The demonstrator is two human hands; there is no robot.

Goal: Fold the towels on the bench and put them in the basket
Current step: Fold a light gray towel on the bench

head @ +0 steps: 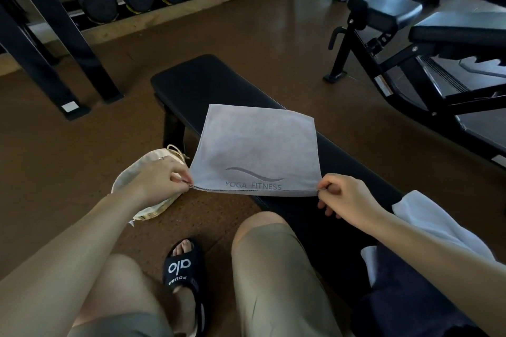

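A grey towel (256,152) printed "YOGA FITNESS" is spread across the black bench (197,85) at the centre of the frame. Its near left corner is pinched by the left hand (160,179), its near right corner by the right hand (346,197). A cream basket (145,210) is seen on the floor at lower left. White cloth (427,216) is piled at lower right.

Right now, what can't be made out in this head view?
- Basket: opening and contents hidden by the left hand and forearm.
- White towel: partly covered by the right forearm.
- Dark towel: cut off by the frame's bottom edge.
- Grey towel: layer count unclear.
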